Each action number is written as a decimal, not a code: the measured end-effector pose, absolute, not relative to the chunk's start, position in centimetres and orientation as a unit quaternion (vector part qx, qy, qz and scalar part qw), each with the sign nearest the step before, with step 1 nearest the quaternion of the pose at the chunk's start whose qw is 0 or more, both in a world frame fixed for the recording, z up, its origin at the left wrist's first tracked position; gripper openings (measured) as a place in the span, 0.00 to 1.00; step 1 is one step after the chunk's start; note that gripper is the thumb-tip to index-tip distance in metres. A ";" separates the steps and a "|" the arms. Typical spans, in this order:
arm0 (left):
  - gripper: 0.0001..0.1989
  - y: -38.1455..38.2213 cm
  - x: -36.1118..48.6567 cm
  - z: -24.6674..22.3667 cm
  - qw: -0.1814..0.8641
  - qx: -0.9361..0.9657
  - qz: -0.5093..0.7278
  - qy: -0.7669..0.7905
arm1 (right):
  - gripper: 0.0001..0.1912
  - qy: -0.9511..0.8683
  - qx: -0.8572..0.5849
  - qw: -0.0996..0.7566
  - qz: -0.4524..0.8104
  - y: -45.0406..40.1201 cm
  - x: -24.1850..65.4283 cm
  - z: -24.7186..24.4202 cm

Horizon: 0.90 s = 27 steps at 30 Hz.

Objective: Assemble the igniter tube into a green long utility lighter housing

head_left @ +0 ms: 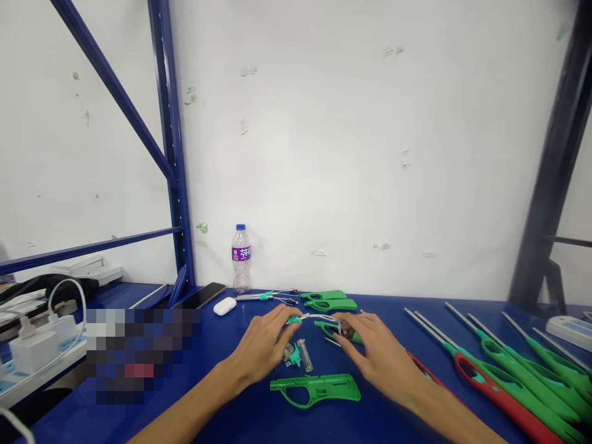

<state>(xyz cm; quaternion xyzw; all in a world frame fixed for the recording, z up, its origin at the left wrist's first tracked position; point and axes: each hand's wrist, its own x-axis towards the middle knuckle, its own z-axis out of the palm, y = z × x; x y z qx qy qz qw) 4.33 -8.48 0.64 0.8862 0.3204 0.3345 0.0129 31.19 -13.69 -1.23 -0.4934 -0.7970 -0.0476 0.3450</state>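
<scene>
My left hand (263,340) pinches a small teal plastic piece (294,320) between thumb and fingers. White wires (319,316) arch from that piece across to my right hand (374,346), whose thumb and fingers are closed on their far end; the exact part there is partly hidden. Below the hands lie a clear fuel tube (304,356) and a teal trigger part (295,354). Nearer me, a green lighter shell half (319,390) rests with its hollow side up. Another green shell (324,328) lies behind the wires, partly covered by my right hand.
At right lie several long-nosed lighters (518,370), green and red. Farther back are green shells (330,304), metal tubes with wires (259,296), a plastic bottle (241,262), a white case (225,306) and a phone (203,296). Chargers on a power strip (44,345) stand left.
</scene>
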 end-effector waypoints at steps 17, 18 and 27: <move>0.13 -7.8 4.1 0.2 0.015 0.890 0.358 0.281 | 0.09 -0.818 -0.447 0.356 -0.070 -14.0 31.2 -0.5; 0.13 -7.8 4.1 0.2 0.014 0.890 0.360 0.280 | 0.09 -0.819 -0.444 0.357 -0.076 -14.1 31.2 -0.4; 0.11 -8.0 4.0 0.6 0.004 0.890 0.354 0.286 | 0.07 -0.812 -0.437 0.379 -0.075 -14.3 31.1 0.3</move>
